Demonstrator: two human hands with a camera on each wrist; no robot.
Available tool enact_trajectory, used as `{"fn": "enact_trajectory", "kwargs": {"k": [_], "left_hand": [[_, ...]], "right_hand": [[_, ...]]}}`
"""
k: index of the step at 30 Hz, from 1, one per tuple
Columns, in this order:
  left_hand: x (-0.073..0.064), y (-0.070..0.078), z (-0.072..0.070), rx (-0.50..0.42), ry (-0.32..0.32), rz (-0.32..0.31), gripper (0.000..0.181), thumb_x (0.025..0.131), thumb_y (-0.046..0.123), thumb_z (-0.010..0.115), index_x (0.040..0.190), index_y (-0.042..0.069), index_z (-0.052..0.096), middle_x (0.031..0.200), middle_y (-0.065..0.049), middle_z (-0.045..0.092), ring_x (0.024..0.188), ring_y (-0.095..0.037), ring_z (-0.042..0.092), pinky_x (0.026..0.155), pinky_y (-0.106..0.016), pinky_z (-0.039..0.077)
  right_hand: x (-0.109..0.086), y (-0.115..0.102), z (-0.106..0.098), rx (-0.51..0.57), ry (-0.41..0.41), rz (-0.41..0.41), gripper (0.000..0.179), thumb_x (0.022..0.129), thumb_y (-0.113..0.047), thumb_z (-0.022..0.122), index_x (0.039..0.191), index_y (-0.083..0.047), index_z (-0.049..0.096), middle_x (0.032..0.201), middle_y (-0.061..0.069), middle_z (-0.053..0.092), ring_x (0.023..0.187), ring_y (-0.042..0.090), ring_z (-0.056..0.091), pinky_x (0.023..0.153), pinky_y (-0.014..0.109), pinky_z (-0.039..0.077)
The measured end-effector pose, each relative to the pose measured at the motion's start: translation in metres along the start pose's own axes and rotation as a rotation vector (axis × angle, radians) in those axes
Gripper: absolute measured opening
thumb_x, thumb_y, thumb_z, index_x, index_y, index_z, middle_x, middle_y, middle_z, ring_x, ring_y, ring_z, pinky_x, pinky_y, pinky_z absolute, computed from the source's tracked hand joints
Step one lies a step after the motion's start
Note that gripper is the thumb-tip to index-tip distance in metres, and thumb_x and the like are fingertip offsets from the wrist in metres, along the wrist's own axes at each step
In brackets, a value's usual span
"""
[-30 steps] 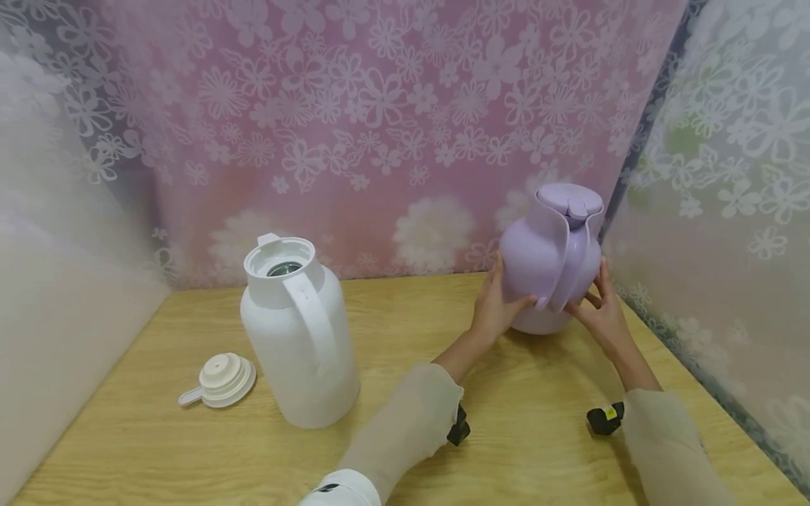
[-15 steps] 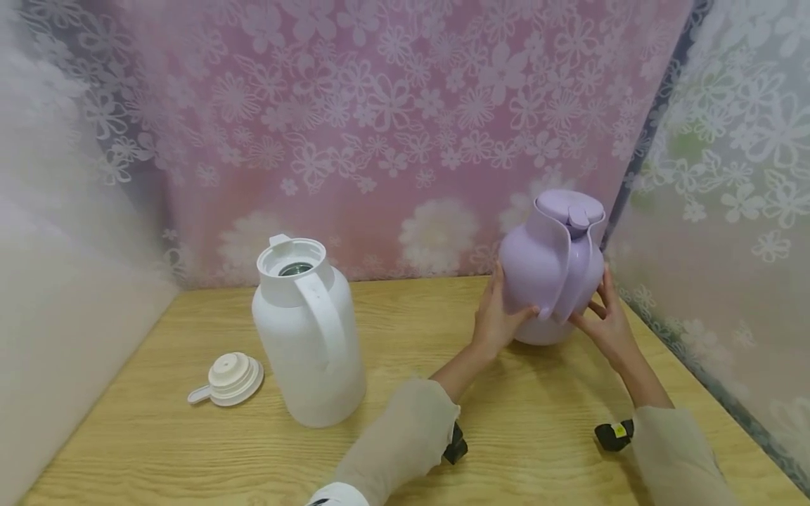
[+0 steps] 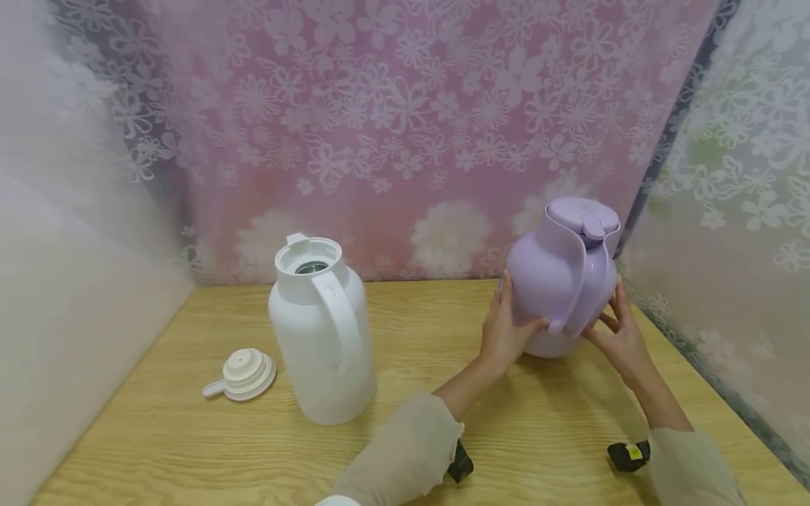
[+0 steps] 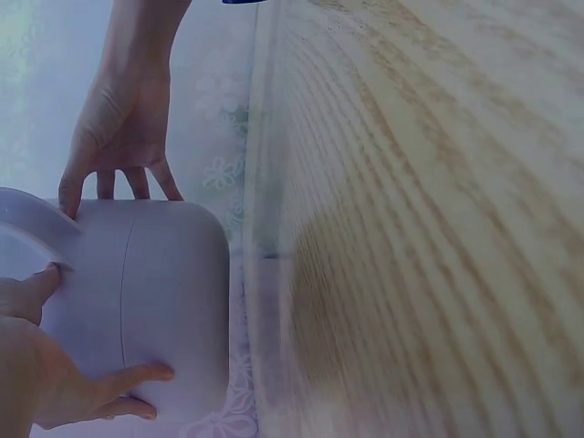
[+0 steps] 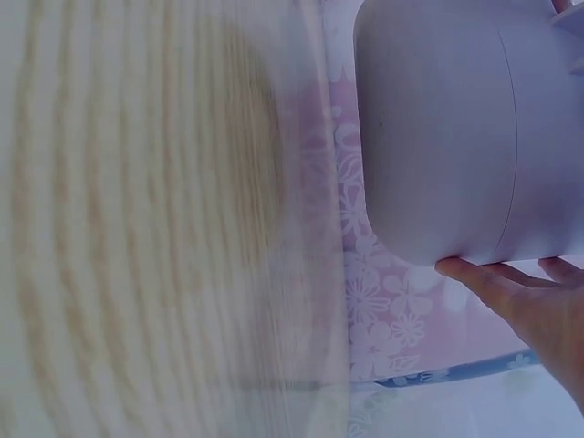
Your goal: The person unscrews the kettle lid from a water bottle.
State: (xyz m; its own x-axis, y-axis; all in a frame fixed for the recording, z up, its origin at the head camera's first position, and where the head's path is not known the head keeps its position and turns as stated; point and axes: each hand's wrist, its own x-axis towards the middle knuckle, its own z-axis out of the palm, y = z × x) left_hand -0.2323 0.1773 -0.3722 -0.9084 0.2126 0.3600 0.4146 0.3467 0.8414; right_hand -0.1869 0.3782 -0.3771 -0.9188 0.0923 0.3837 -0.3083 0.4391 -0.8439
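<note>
A lilac thermos jug point(image 3: 557, 288), its lid on and its handle facing me, is held between both hands at the right of the head view. My left hand point(image 3: 504, 337) grips its left side, thumb near the handle's lower end. My right hand point(image 3: 623, 344) holds the opposite side with spread fingers. Both wrist views show a gap between the jug's base and the tabletop. Standing upright at left centre is a white thermos jug point(image 3: 325, 344) with an uncovered mouth. Beside it lies a cream stopper point(image 3: 248, 372) with a tab.
The wooden table point(image 3: 418, 330) ends against a pink floral curtain point(image 3: 380, 161) behind. Pale sheets point(image 3: 747, 211) flank it on the right and left. Black wrist-worn devices point(image 3: 628, 455) sit under the sleeves.
Both hands have brought the lilac jug somewhat lower and nearer to me. The head view has turned slightly, so everything sits further right. The white jug and stopper have stayed put.
</note>
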Motion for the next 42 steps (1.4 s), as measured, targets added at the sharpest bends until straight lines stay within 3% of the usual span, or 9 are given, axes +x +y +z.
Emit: {"fn": "enact_trajectory", "kwargs": {"k": [10,20,29,42], "left_hand": [[-0.011,0.004,-0.008,-0.015,0.007,-0.002,0.1,0.073,0.037,0.075,0.149,0.026,0.01,0.146,-0.006,0.027,0.118,-0.034,0.043,0.091,-0.044,0.041],[-0.023,0.007,-0.02,-0.005,0.026,0.008,0.101,0.074,0.038,0.074,0.149,0.028,0.007,0.146,-0.01,0.027,0.117,-0.036,0.044,0.089,-0.047,0.042],[-0.033,0.008,-0.029,-0.001,0.054,0.04,0.099,0.074,0.036,0.075,0.149,0.019,0.012,0.145,-0.011,0.029,0.118,-0.035,0.043,0.09,-0.046,0.041],[-0.046,0.011,-0.041,-0.04,0.05,-0.004,0.098,0.074,0.033,0.074,0.149,0.022,0.011,0.146,-0.008,0.027,0.12,-0.033,0.041,0.092,-0.042,0.041]], "right_hand": [[-0.008,-0.009,0.004,0.05,-0.01,-0.012,0.098,0.085,0.003,0.061,0.145,-0.041,-0.004,0.151,0.013,0.008,0.123,0.046,0.026,0.075,0.01,0.042],[-0.013,-0.018,0.011,0.083,-0.021,-0.023,0.099,0.084,0.007,0.061,0.146,-0.04,-0.001,0.151,0.012,0.007,0.123,0.035,0.03,0.075,0.011,0.043],[-0.021,-0.023,0.017,0.075,-0.042,-0.022,0.098,0.085,0.005,0.06,0.145,-0.039,-0.002,0.151,0.01,0.008,0.124,0.03,0.031,0.075,0.012,0.044],[-0.027,-0.03,0.028,0.159,-0.054,-0.056,0.098,0.083,0.01,0.059,0.147,-0.037,0.002,0.149,0.012,0.012,0.122,0.024,0.034,0.075,0.015,0.046]]}}
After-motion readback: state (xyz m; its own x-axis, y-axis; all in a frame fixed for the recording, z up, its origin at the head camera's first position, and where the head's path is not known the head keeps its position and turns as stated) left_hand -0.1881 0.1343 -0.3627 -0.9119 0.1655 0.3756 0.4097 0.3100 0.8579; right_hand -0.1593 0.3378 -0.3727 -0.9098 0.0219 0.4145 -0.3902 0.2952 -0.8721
